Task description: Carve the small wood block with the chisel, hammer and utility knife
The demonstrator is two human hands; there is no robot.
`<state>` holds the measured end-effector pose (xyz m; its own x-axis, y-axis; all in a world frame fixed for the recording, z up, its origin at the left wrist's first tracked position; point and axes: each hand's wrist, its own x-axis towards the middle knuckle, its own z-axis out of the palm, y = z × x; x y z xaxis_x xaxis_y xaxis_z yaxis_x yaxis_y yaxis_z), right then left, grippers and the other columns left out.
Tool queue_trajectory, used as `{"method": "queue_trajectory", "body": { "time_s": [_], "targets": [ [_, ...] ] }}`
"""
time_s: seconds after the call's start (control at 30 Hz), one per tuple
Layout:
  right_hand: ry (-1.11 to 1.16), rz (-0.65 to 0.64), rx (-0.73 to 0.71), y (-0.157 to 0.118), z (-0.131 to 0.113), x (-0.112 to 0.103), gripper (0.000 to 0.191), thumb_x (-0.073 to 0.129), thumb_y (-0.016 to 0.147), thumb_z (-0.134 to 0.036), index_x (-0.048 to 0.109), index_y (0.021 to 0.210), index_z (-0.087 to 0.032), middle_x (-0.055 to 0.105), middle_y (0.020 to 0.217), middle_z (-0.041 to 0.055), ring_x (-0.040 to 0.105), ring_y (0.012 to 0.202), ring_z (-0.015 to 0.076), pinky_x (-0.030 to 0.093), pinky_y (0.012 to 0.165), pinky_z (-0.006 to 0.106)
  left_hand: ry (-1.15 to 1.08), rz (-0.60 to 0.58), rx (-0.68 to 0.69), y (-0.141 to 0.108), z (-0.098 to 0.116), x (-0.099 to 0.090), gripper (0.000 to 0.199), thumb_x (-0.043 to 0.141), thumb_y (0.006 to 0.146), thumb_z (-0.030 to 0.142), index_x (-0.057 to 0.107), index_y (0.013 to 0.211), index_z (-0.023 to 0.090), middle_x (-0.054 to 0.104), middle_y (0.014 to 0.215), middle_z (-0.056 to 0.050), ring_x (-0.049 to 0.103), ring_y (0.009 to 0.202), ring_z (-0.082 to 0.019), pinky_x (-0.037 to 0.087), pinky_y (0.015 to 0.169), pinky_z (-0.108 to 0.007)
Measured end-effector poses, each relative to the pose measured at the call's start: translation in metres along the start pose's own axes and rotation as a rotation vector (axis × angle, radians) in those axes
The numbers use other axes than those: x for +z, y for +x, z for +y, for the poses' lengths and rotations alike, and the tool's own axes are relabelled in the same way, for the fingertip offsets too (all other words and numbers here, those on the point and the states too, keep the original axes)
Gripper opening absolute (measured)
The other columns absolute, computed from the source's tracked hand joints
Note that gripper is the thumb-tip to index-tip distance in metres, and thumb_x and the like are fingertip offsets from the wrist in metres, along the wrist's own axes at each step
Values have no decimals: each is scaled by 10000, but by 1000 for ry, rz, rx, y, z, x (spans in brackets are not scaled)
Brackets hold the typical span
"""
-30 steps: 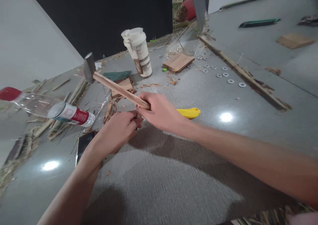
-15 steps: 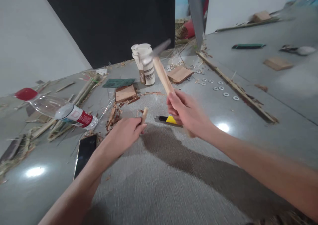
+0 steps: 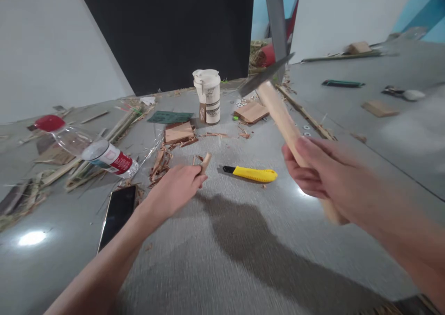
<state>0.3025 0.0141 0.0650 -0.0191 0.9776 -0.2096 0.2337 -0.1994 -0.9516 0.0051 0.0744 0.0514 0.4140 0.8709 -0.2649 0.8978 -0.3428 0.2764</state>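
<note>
- the right hand (image 3: 321, 171), right of centre in the frame, has its fingers wrapped around the wooden handle of a hammer (image 3: 278, 111); they are clamped on it, and the butt end pokes out below the fist.
- the hammer is tilted, its dark head up toward the top of the frame, right of centre, raised above the floor (image 3: 194, 259).
- the left hand (image 3: 177, 187), just left of centre, has its thumb and fingers closed on a short wooden peg (image 3: 206, 161).
- the peg stands slightly tilted at the middle of the frame; its top end shows above the fingers, and its lower end is hidden, so i cannot tell whether it touches the floor.
- a yellow utility knife (image 3: 255, 173) lies right of the peg, near the centre, between the two hands.
- a dark phone (image 3: 120, 208) lies in the lower left, beside the left forearm.
- a clear bottle with a red cap (image 3: 93, 148) is at the left of the frame.
- a white lidded cup (image 3: 209, 97) stands upright in the upper middle, between a left wood block (image 3: 179, 132) and a right wood block (image 3: 251, 112).
- wood shavings (image 3: 160, 164) lie just beyond the left hand.
</note>
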Motion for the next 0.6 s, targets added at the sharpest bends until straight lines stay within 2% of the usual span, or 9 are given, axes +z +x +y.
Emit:
{"method": "queue_trajectory", "body": {
  "time_s": [0.03,0.13,0.17,0.27,0.3,0.43,0.47,0.57,0.6],
  "targets": [
    [-11,-8,16,0,2,1,581,582,977,-814,593,863,-244,386,667,-61,320,524,95,238,443,238,4,1,-1,0,0,0,378,445,1119,343,674,862,186,783,957,-99,706,881,-257,436,772,-383],
    [-120,-152,104,0,5,2,596,619,956,-815,622,844,-229,376,656,-61,307,521,92,232,437,238,21,-5,-3,-1,-2,2,371,443,1124,347,676,884,187,784,979,-100,709,919,-270,432,789,-390],
    [-92,-132,89,1,4,3,581,631,959,-799,629,848,-229,364,651,-64,293,516,91,218,433,238,27,-6,-6,-1,-2,3,371,443,1125,352,678,890,187,786,982,-102,710,921,-275,430,789,-393],
    [119,155,-78,2,2,5,487,602,1017,-722,608,886,-254,348,654,-69,283,510,95,202,438,240,42,-6,-19,-1,-3,4,384,439,1130,368,694,907,188,791,992,-109,717,932,-292,429,798,-404],
    [121,178,-96,3,1,7,469,589,1033,-704,603,888,-257,362,657,-66,301,513,98,211,442,240,43,-8,-23,-1,-3,3,384,440,1130,369,702,915,189,794,994,-109,720,943,-295,432,806,-406],
    [-83,-155,55,3,-2,12,499,609,1018,-706,623,857,-234,404,652,-56,330,524,100,236,444,241,43,-20,-31,-1,-2,3,375,445,1130,353,713,918,197,802,993,-92,732,958,-286,443,820,-399],
    [-59,-140,46,3,-3,13,496,602,1017,-711,626,880,-235,396,655,-59,323,525,102,238,446,243,48,-19,-34,0,-2,3,377,444,1130,353,710,914,196,801,988,-93,731,953,-286,441,818,-400],
    [-4,79,-58,1,-3,15,513,481,1051,-746,610,962,-257,408,679,-55,343,530,112,263,451,246,69,-13,-44,-1,-2,4,383,441,1131,365,711,921,193,795,980,-106,727,954,-306,434,813,-411],
    [-54,60,-45,1,-3,14,517,491,1049,-745,619,951,-254,448,684,-41,381,531,117,284,450,252,73,-13,-46,-1,-2,4,378,443,1130,369,713,932,195,794,984,-109,728,956,-312,433,808,-413]
  ]
}}
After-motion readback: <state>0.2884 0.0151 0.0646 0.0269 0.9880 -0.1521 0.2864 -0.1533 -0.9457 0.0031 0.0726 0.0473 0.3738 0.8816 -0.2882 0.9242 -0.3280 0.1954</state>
